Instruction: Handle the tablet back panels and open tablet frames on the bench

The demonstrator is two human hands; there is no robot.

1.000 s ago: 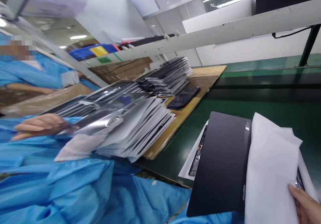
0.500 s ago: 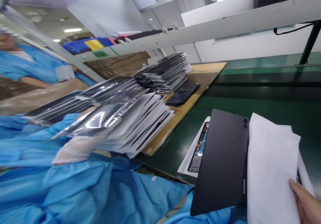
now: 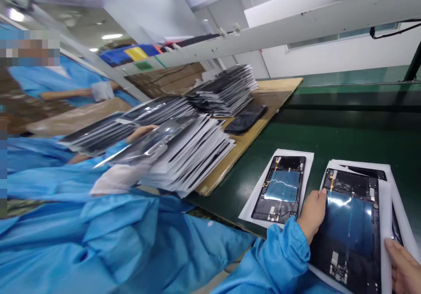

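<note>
My left hand point(image 3: 312, 215) reaches in from a blue sleeve, fingers curled, thumb pointing up at the tip. My right hand point(image 3: 403, 265) sits at the lower right corner, only partly in view, thumb stretched out leftward.

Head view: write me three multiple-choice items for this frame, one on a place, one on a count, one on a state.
1. Where does the left hand rest?
A. On the left edge of the near open tablet
B. On the cardboard sheet
C. On the white rail

2. How many open tablets lie on white sheets on the green belt?
A. One
B. Two
C. Four

3. How does the far tablet lie?
A. Standing on edge
B. Flat, dark back cover on
C. Flat, insides showing

Answers:
1 A, its fingers sit on that tablet's left edge, opposite the right hand.
2 B, one beside the other.
3 C, its circuit parts and shiny blue panel face up.
</note>
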